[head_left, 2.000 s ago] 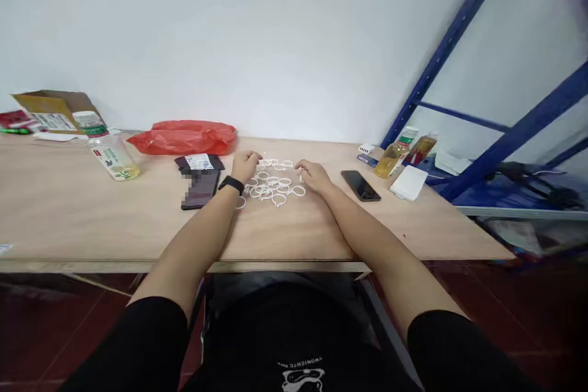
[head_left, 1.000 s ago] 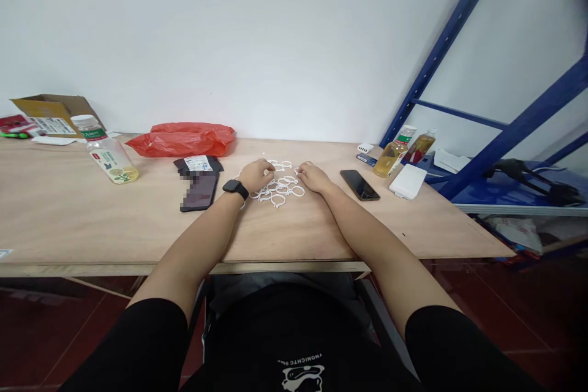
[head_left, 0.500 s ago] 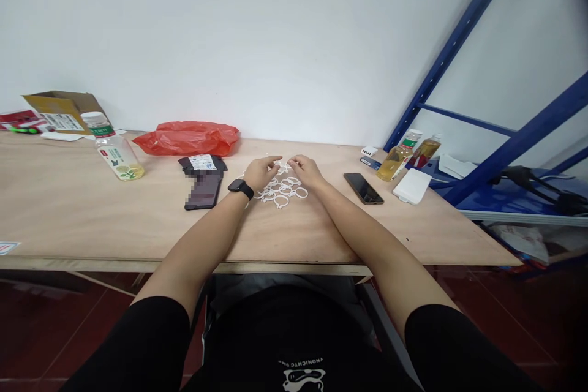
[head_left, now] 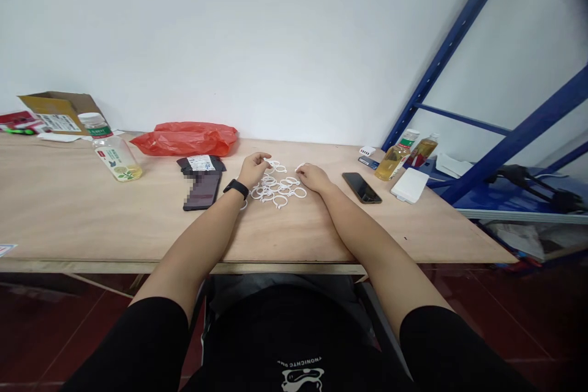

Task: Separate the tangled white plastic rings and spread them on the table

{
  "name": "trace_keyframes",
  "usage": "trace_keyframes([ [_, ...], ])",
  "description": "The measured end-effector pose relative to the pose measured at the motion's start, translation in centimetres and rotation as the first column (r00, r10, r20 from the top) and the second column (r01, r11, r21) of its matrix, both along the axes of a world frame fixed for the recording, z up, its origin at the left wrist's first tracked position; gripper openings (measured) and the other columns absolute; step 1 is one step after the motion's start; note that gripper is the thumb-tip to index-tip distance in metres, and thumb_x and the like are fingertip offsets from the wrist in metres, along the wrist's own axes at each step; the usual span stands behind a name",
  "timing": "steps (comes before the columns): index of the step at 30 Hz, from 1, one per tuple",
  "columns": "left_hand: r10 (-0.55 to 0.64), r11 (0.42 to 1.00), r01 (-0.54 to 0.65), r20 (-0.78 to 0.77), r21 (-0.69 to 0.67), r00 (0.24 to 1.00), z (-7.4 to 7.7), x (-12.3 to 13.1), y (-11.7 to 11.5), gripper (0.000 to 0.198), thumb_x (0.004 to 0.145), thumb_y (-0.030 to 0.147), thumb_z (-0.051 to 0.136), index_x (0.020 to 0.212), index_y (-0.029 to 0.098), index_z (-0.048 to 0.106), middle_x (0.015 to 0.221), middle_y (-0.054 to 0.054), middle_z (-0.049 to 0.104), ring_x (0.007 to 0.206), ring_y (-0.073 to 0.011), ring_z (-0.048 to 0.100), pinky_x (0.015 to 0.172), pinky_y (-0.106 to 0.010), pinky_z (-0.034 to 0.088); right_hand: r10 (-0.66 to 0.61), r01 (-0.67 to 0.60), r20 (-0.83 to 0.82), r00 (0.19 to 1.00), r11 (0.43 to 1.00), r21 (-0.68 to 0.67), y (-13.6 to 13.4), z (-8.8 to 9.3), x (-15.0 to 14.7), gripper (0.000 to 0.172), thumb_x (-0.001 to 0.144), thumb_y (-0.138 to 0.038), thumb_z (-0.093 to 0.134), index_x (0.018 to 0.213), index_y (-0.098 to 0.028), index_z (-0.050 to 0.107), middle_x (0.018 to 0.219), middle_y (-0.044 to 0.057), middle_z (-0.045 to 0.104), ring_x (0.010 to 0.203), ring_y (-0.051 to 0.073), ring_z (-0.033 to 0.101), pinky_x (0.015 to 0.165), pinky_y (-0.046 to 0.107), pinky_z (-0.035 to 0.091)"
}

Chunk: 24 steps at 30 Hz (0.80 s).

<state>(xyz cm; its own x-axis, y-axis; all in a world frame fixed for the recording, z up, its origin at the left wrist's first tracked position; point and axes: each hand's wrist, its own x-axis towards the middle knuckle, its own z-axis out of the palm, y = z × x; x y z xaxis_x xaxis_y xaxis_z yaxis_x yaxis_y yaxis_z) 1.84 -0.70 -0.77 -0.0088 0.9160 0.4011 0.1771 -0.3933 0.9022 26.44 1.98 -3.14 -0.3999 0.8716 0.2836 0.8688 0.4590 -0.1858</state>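
Observation:
Several small white plastic rings point(head_left: 278, 188) lie in a loose heap on the wooden table point(head_left: 138, 220). My left hand point(head_left: 253, 169), with a black watch on its wrist, is lifted a little at the heap's far left and pinches a white ring point(head_left: 271, 163) between its fingertips. My right hand point(head_left: 313, 176) rests at the heap's right edge with its fingers curled; a white ring point(head_left: 299, 166) shows at its fingertips.
A dark phone with a label point(head_left: 201, 182) lies left of the heap, another black phone point(head_left: 361, 187) to the right. A red plastic bag point(head_left: 186, 138), a drink bottle point(head_left: 113, 154), a cardboard box point(head_left: 52, 111), two amber bottles point(head_left: 395, 157), a white pad point(head_left: 408, 185) and a blue steel rack point(head_left: 463, 12) surround them.
Both hands came together over the heap half a second ago and have parted again. My left hand has risen with a ring pinched; my right hand has drawn back to the heap's right edge.

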Motion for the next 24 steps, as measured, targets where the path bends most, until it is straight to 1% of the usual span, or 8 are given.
trace_keyframes([
  [3, -0.012, 1.0, 0.012, 0.018, 0.003, 1.0, -0.09, -0.06, 0.11, 0.029, 0.07, 0.014, 0.053, 0.095, 0.011, 0.067, 0.066, -0.001, 0.067, 0.057, -0.0122, 0.058, 0.053, -0.022, 0.042, -0.074, 0.076, -0.05, 0.996, 0.996, 0.051, -0.4, 0.22, 0.43, 0.026, 0.089, -0.02, 0.049, 0.104, -0.02, 0.071, 0.107, 0.008, 0.067, 0.097, 0.021, 0.061, 0.085, 0.03, 0.047],
  [6, -0.004, 1.0, 0.004, 0.006, -0.012, 1.0, -0.05, -0.01, 0.03, 0.029, 0.069, 0.014, 0.053, 0.094, 0.011, 0.067, 0.065, -0.001, 0.067, 0.053, -0.0113, 0.055, 0.051, -0.022, 0.04, -0.139, 0.151, -0.122, 0.983, 0.984, 0.099, -0.39, 0.2, 0.55, 0.032, 0.088, -0.019, 0.049, 0.116, -0.022, 0.066, 0.115, 0.008, 0.063, 0.097, 0.021, 0.061, 0.085, 0.032, 0.048],
  [8, 0.005, 0.999, -0.005, -0.009, -0.034, 1.0, 0.04, 0.08, -0.12, 0.029, 0.069, 0.013, 0.053, 0.094, 0.01, 0.067, 0.065, -0.001, 0.068, 0.05, -0.0104, 0.052, 0.049, -0.022, 0.039, -0.117, 0.129, -0.115, 0.986, 0.987, 0.096, -0.24, 0.03, 0.51, 0.041, 0.088, -0.017, 0.048, 0.126, -0.024, 0.061, 0.125, 0.008, 0.059, 0.102, 0.022, 0.061, 0.087, 0.032, 0.049],
  [10, 0.006, 0.999, -0.008, -0.025, -0.045, 1.0, 0.13, 0.16, -0.32, 0.03, 0.068, 0.013, 0.053, 0.094, 0.011, 0.068, 0.066, -0.001, 0.068, 0.048, -0.0098, 0.05, 0.048, -0.022, 0.039, -0.079, 0.082, -0.061, 0.995, 0.995, 0.053, -0.06, -0.21, 0.45, 0.045, 0.087, -0.015, 0.048, 0.13, -0.025, 0.059, 0.13, 0.007, 0.056, 0.107, 0.023, 0.06, 0.089, 0.032, 0.049],
  [13, -0.001, 0.999, 0.001, -0.023, -0.035, 1.0, 0.21, 0.23, -0.56, 0.029, 0.069, 0.014, 0.054, 0.095, 0.011, 0.068, 0.066, -0.002, 0.068, 0.05, -0.0107, 0.053, 0.048, -0.022, 0.039, -0.073, 0.073, 0.015, 0.997, 0.997, -0.014, 0.15, -0.49, 0.47, 0.04, 0.089, -0.017, 0.047, 0.124, -0.024, 0.064, 0.124, 0.008, 0.061, 0.109, 0.024, 0.06, 0.09, 0.032, 0.048],
  [18, -0.009, 0.999, 0.008, -0.022, -0.051, 1.0, 0.19, 0.23, -0.66, 0.029, 0.07, 0.016, 0.055, 0.096, 0.011, 0.068, 0.066, -0.002, 0.068, 0.052, -0.0109, 0.055, 0.05, -0.021, 0.042, -0.073, 0.073, 0.021, 0.997, 0.997, -0.011, -0.11, -0.29, 0.75, 0.027, 0.091, -0.022, 0.048, 0.107, -0.02, 0.07, 0.112, 0.01, 0.066, 0.1, 0.023, 0.061, 0.085, 0.031, 0.047],
  [21, -0.011, 0.999, 0.01, -0.021, -0.051, 1.0, 0.12, 0.21, -0.64, 0.031, 0.07, 0.017, 0.055, 0.097, 0.011, 0.068, 0.067, -0.002, 0.068, 0.05, -0.01, 0.053, 0.049, -0.021, 0.042, -0.073, 0.073, -0.028, 0.997, 0.997, -0.012, -0.52, 0.05, 0.82, 0.024, 0.092, -0.024, 0.048, 0.105, -0.02, 0.068, 0.108, 0.01, 0.068, 0.097, 0.022, 0.061, 0.084, 0.031, 0.046],
  [24, -0.019, 0.998, 0.018, -0.009, -0.057, 1.0, 0.09, 0.2, -0.62, 0.034, 0.07, 0.018, 0.054, 0.1, 0.011, 0.068, 0.067, -0.002, 0.068, 0.047, -0.0095, 0.05, 0.047, -0.021, 0.041, -0.108, 0.107, -0.156, 0.982, 0.994, -0.014, -0.77, 0.27, 0.77, 0.028, 0.094, -0.026, 0.045, 0.115, -0.02, 0.063, 0.104, 0.008, 0.071, 0.093, 0.022, 0.063, 0.081, 0.03, 0.046],
])
